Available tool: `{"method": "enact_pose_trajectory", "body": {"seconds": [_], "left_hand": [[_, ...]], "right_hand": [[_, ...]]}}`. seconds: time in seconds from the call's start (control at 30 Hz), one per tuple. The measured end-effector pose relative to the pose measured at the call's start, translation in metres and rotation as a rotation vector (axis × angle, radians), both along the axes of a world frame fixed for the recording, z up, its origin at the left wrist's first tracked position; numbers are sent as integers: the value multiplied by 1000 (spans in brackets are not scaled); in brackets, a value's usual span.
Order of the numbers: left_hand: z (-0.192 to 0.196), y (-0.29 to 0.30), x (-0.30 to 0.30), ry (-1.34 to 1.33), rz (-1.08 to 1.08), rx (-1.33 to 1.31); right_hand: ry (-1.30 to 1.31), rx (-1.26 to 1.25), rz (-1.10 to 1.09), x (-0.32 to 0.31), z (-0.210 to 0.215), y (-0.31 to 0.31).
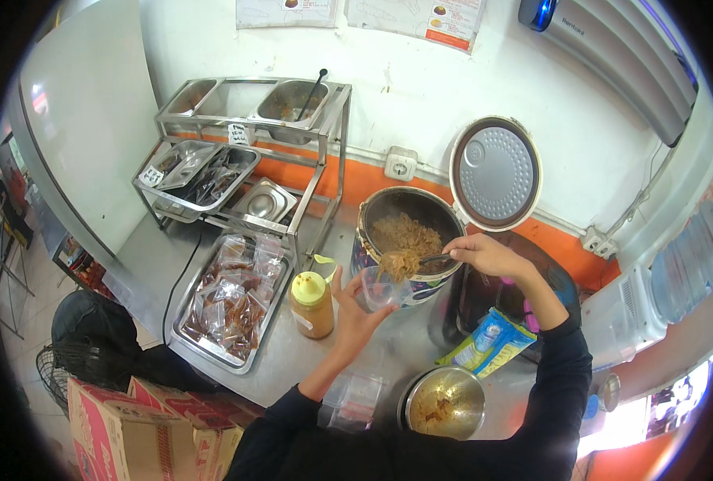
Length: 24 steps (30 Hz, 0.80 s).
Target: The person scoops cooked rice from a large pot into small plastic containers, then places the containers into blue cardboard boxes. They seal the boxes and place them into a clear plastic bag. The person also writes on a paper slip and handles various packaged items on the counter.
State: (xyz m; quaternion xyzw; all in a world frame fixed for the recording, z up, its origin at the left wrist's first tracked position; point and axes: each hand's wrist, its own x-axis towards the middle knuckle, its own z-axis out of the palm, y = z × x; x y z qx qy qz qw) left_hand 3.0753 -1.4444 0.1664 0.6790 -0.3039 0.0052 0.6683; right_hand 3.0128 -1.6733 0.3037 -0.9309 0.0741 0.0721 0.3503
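White wall (420,88), orange band (364,183), tiled floor (39,325)

Pot (363,253): round, patterned outside, lid (496,172) open, brown noodles (408,237) inside. Cup (379,290): clear plastic, by pot's near rim. Serving utensil (435,258): dark, noodle-laden.

left fingers (338,282): round clear cup (378,287) | right fingers (462,250): utensil (436,258), brown food (399,262) | cooker (363,250): open

A: Site type?
B: Food stall or small eatery, preparation area, by appearance. Metal tabletop (408,341) carries a steel rack (345,144) of food pans (292,103), a tray (212,357) of bagged portions (230,293), a squeeze bottle (311,309), a large open cooker (361,255).
A: Further indicators?
B: Posters (412,16) with food pictures on the wall (404,80); cardboard cartons (136,433) stacked beside the tabletop; large water jug (685,252) at right.
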Motion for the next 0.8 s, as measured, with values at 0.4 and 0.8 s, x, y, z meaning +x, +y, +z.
{"method": "enact_pose_trajectory", "body": {"seconds": [0.4, 0.8], "left_hand": [[-13, 14, -14, -166, 106, -134], [-32, 26, -17, -128, 103, 48]], "right_hand": [[-775, -1194, 476, -44, 4, 90], [-765, -999, 159, -15, -1, 40]]}}
